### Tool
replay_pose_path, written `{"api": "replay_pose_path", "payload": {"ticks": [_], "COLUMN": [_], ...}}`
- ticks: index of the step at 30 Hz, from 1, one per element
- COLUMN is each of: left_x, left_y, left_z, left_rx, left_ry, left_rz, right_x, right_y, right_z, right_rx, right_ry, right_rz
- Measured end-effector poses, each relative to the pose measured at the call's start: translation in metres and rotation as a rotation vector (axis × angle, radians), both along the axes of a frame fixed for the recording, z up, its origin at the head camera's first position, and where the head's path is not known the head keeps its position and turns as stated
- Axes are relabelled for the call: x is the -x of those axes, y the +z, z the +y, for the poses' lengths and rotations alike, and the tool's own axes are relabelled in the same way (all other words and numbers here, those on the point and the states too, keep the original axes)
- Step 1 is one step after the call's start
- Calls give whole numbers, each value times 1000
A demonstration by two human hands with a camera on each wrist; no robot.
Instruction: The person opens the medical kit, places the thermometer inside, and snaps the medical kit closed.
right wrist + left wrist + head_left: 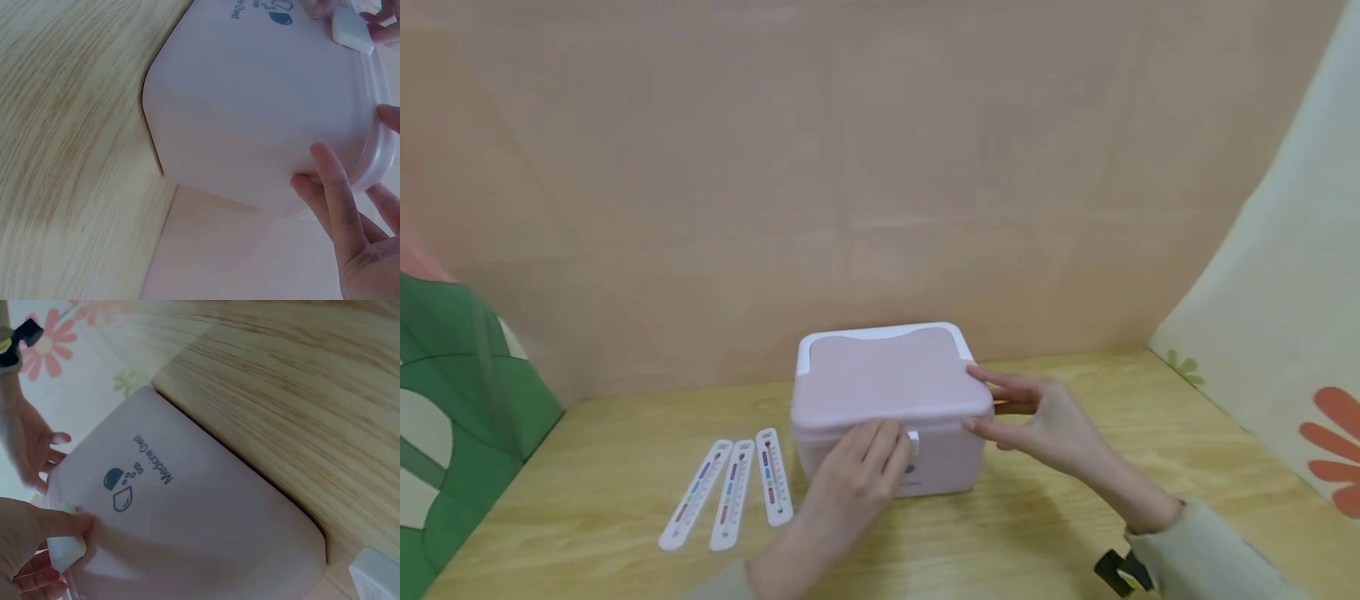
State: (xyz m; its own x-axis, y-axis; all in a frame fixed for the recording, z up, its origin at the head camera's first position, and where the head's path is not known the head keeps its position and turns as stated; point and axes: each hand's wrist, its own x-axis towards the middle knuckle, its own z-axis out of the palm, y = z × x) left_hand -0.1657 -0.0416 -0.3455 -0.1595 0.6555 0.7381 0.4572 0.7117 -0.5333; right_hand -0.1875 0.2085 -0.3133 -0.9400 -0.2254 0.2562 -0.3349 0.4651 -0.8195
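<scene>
A pink medicine chest with a white handle set into its lid stands against the backdrop, its lid down. On its front are a capsule drawing and the printed words "Medicine Chest". My left hand is at the front middle, pinching the white latch between thumb and curled fingers. At the right front corner, my right hand spreads its thumb and fairly straight fingers against the lid edge and the chest's side.
Three white thermometer strips lie side by side on the wooden table, left of the chest. A plain backdrop rises right behind it. Patterned cloth borders the table on the right, and green-patterned cloth on the left.
</scene>
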Motion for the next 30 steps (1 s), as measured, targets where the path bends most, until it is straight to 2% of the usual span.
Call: {"api": "replay_pose_path", "payload": {"ticks": [3,7,12,20,24,30], "left_x": [-1,-1,0,-3,-5,-9], "left_y": [2,6,11,15,16,16], "left_z": [0,-1,-1,5,7,9], "left_rx": [12,32,12,5,1,14], "left_ry": [21,24,0,0,-8,23], "left_rz": [-17,16,58,24,20,15], "right_x": [1,3,5,4,4,4], "right_y": [2,3,1,-3,-4,-3], "right_z": [-3,-6,-9,-2,0,-1], "right_rx": [1,16,36,33,30,38], "right_ry": [10,24,48,5,10,25], "right_rz": [-9,-2,4,15,31,46]}}
